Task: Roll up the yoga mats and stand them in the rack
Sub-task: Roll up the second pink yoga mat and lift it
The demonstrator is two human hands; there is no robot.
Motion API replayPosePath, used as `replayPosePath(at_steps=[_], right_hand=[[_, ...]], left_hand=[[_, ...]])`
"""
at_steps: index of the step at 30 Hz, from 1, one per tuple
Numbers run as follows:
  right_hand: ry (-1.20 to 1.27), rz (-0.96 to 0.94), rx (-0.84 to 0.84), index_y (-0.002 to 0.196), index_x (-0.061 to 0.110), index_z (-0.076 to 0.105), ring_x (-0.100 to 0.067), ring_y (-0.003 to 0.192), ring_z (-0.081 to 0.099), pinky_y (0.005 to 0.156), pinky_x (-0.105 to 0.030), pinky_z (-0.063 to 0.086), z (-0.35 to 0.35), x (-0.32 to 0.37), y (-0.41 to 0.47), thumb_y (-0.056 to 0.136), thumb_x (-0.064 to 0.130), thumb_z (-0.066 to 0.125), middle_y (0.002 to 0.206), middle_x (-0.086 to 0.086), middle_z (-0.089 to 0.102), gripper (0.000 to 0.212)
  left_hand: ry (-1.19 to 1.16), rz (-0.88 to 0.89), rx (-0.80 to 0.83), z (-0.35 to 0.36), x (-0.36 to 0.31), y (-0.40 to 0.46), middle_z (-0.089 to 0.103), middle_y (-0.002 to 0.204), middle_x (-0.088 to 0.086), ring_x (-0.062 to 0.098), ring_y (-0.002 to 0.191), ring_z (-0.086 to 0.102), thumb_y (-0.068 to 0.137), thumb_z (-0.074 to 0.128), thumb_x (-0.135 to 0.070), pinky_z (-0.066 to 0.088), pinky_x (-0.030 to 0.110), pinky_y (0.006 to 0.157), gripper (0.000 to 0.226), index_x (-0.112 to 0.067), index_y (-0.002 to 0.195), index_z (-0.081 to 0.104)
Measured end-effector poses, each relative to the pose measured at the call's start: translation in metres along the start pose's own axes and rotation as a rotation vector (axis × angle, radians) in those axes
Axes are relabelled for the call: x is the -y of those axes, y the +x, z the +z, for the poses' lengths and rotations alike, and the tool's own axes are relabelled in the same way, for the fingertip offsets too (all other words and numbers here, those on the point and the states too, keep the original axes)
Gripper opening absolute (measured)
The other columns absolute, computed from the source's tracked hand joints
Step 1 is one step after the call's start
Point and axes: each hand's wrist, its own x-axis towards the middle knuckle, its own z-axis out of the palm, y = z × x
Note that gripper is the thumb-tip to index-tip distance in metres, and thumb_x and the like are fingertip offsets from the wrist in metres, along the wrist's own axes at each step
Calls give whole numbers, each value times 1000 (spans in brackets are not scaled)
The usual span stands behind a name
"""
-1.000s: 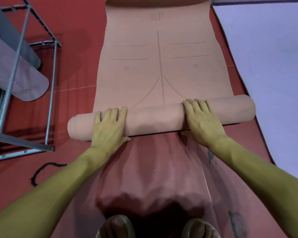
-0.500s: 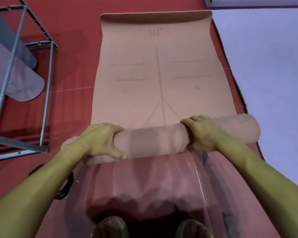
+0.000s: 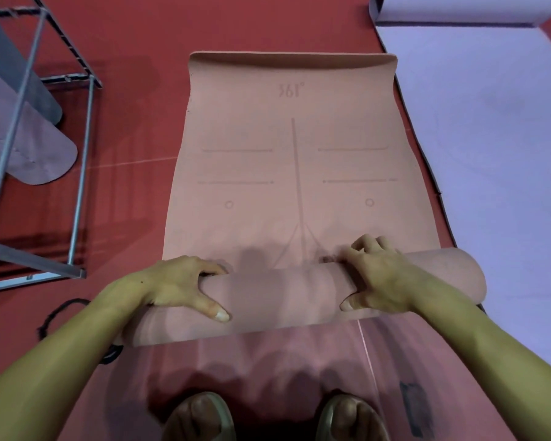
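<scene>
We are rolling the pink mat [image 3: 295, 173] away from us across the red floor [image 3: 134, 30]. Its rolled part [image 3: 287, 294] is lying crosswise just beyond our feet, and the flat remainder is stretching to the far end, where the edge is curling up slightly. Our left hand [image 3: 175, 288] is gripping the roll, fingers curled over its far side and thumb on the near face. Our right hand [image 3: 376, 275] is gripping it too, fingers hooked over the top and thumb pressing on the near side.

To do this well, we are wanting even pressure from both hands so the roll is staying square to the mat's centre line. The right end seems to be sitting farther than the left, so we are judging that the left side needs to catch up, or the ends may be telescoping. We are keeping the wrap tight by pulling back a little before each push.

The rack [image 3: 80, 138] is waiting at the far left, with other mats leaning in it. A purple mat [image 3: 490, 138] is lying flat on the right, unrolled yet.
</scene>
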Motion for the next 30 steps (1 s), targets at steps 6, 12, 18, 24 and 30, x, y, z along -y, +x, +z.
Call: replayPosePath(at_steps=[6, 12, 18, 24, 30], right_hand=[[-20, 49, -73, 151, 41, 42, -23, 130, 43, 103, -45, 41, -14, 4, 3, 89, 70, 64, 142, 10, 52, 71], [97, 123, -96, 138, 40, 55, -30, 123, 47, 106, -47, 43, -23, 15, 17, 90, 55, 72, 132, 4, 56, 53], [77, 159, -249, 133, 40, 58, -27, 123, 46, 101, -46, 43, -20, 22, 23, 99, 46, 64, 132, 3, 55, 35], [156, 144, -413, 122, 34, 71, -30, 109, 51, 91, -45, 51, -8, 20, 32, 103, 43, 55, 119, -2, 63, 26], [156, 82, -398, 133, 19, 61, -30, 114, 56, 95, -45, 51, -7, 13, 25, 92, 55, 35, 124, -2, 69, 61]], left_hand=[[105, 145, -351, -7, 9, -3, 59, 122, -30, -8, 113, 58, 59, 76, -91, 54, 33, 94, 79, -59, 129, 57], [162, 298, -407, -3, 8, 1, 57, 124, -28, -1, 116, 56, 94, 63, -64, 49, 26, 95, 41, -52, 133, 62], [342, 248, -531, 5, -12, 2, 60, 136, -32, 2, 124, 57, 96, 45, -46, 46, 20, 82, 44, -53, 137, 61], [355, 102, -466, 6, -20, 5, 55, 144, -27, 9, 130, 54, 75, 56, -89, 48, 37, 99, 84, -51, 149, 45], [392, 92, -406, -1, -14, 10, 48, 150, -25, 11, 135, 49, 72, 60, -93, 44, 38, 99, 99, -50, 156, 33]])
